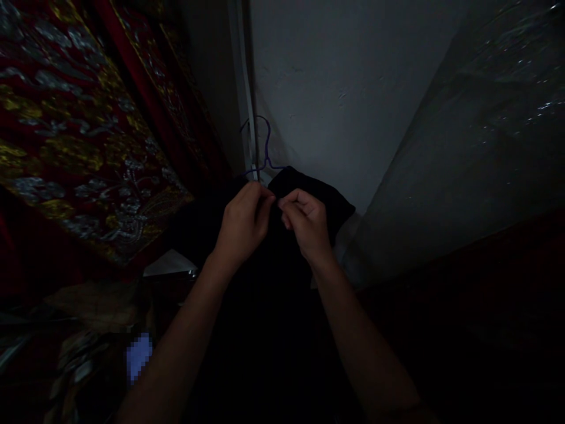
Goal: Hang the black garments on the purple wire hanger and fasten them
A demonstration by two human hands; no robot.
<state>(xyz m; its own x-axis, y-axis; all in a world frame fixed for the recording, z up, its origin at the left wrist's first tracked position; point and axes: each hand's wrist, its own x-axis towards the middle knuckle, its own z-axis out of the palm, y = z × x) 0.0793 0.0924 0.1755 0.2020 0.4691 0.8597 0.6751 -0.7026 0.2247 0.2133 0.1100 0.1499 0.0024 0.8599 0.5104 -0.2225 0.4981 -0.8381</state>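
Observation:
A black garment [315, 194] hangs on a purple wire hanger [265, 144] against a pale wall. My left hand [244, 224] and my right hand [306, 225] meet at the garment's neck, just below the hanger's hook. Both hands are closed in a pinch on the dark cloth, fingertips almost touching each other. What lies between the fingertips is too dark to make out. The lower part of the garment is lost in shadow between my forearms.
Red cloth with gold and silver embroidery [75, 129] hangs at the left. A grey glittering sheet [485, 129] slants down at the right. A white vertical strip [245, 88] runs up the wall behind the hanger. Papers and clutter [92, 318] lie at lower left.

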